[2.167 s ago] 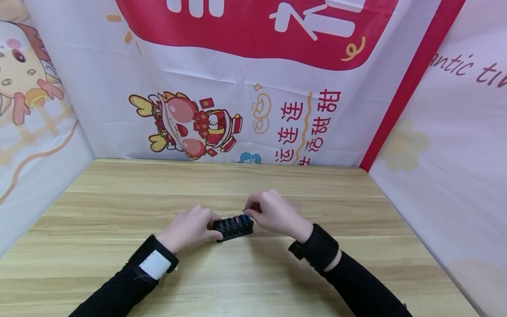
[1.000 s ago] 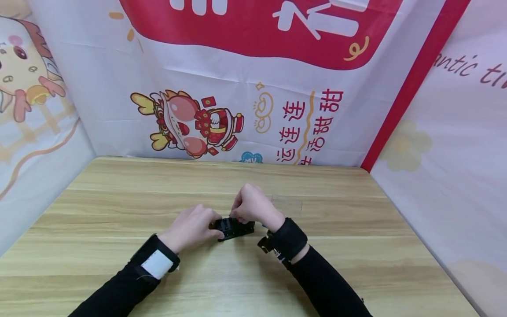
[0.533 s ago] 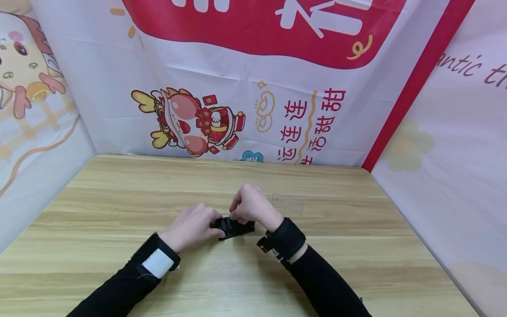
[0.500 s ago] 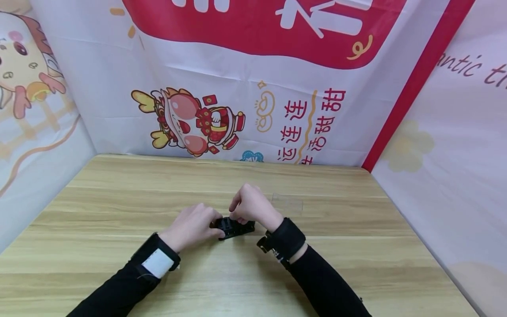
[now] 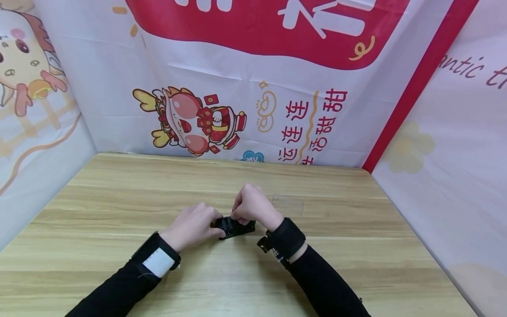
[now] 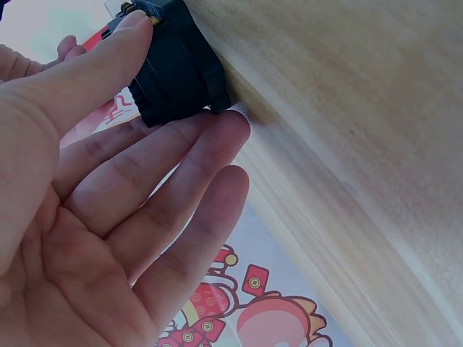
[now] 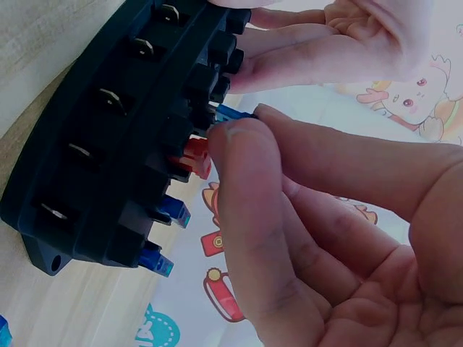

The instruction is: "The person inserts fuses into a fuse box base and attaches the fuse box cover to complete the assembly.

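On the table lies a black fuse box [image 5: 227, 225], with a row of metal terminals along its side in the right wrist view. My left hand [image 5: 194, 226] grips its left end between thumb and fingers; the left wrist view shows the end of the fuse box [image 6: 177, 69] there. My right hand [image 5: 253, 206] pinches a blue blade fuse [image 7: 231, 113] between thumb and forefinger, at one of the slots. How deep it sits is hidden by the fingertips. A red blade fuse [image 7: 194, 157] and two blue fuses [image 7: 173, 210] stand in the neighbouring slots.
A clear plastic cover [image 5: 288, 204] lies on the wooden table [image 5: 336, 246] behind and right of the fuse box. A small blue piece [image 7: 4, 334] shows at the right wrist view's lower corner. A printed cloth [image 5: 222, 66] hangs behind the table.
Since the earliest frame my right hand has moved left, from the right end of the fuse box to above its middle. Over the last second both hands stay almost still.
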The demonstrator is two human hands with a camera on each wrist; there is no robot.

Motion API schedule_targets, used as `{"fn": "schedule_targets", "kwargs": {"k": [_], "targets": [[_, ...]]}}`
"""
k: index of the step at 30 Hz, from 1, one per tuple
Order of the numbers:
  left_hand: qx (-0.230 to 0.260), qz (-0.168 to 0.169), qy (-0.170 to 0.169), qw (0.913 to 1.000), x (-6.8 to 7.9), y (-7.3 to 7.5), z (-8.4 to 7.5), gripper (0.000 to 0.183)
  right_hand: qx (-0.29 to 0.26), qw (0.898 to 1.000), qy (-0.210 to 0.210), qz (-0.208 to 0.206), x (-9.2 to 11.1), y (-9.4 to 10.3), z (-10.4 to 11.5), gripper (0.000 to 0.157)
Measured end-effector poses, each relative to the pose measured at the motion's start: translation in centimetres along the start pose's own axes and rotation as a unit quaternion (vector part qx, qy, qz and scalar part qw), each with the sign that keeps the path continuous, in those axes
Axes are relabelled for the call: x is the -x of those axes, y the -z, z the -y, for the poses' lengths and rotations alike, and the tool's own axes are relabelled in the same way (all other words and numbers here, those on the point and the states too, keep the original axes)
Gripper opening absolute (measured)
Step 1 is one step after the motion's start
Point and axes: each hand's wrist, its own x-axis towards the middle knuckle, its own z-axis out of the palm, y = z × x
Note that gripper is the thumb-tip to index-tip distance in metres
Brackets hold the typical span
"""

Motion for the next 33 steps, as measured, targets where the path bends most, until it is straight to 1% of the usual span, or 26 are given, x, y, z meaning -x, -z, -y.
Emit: {"fn": "schedule_targets", "kwargs": {"k": [7,14,18,29,33], "targets": [[0.004,-0.002,-0.003,1.0,0.01,-0.01,0.04,0.015,0.008,1.0,0.006,-0.009,-0.1,-0.25,0.02,0.014],[0.001,-0.003,-0.008,1.0,0.04,0.0,0.02,0.015,0.049,0.999,0.015,-0.016,-0.28,-0.52,-0.09,0.014],[-0.002,-0.002,-0.006,1.0,0.0,0.02,-0.02,0.015,0.062,0.998,0.018,-0.02,-0.3,-0.57,-0.03,0.014],[-0.012,-0.003,-0.007,0.9999,-0.04,-0.05,0.07,0.014,0.034,0.999,0.015,-0.029,-0.02,-0.92,0.22,0.015],[-0.013,-0.001,-0.005,0.9999,-0.03,-0.05,0.06,0.015,0.038,0.999,0.014,-0.031,0.06,-0.94,0.28,0.015]]}}
